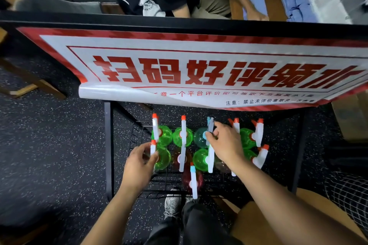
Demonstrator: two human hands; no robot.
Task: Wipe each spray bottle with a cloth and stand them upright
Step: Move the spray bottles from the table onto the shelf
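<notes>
While a red-and-white banner (199,71) overhangs the wire rack's (139,135) far edge, left hand (139,165) pinches a green bottle (164,158) at its left edge; right hand (225,143) apparently grips a teal-nozzled bottle (200,137) mid-rack.

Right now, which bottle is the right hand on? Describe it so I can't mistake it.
Find the black wire shelf below the red-and-white banner. In its back row of green spray bottles, take the middle one, under the right hand. It alone there has a blue-grey trigger head; its neighbours' heads are white with red tips.
</notes>
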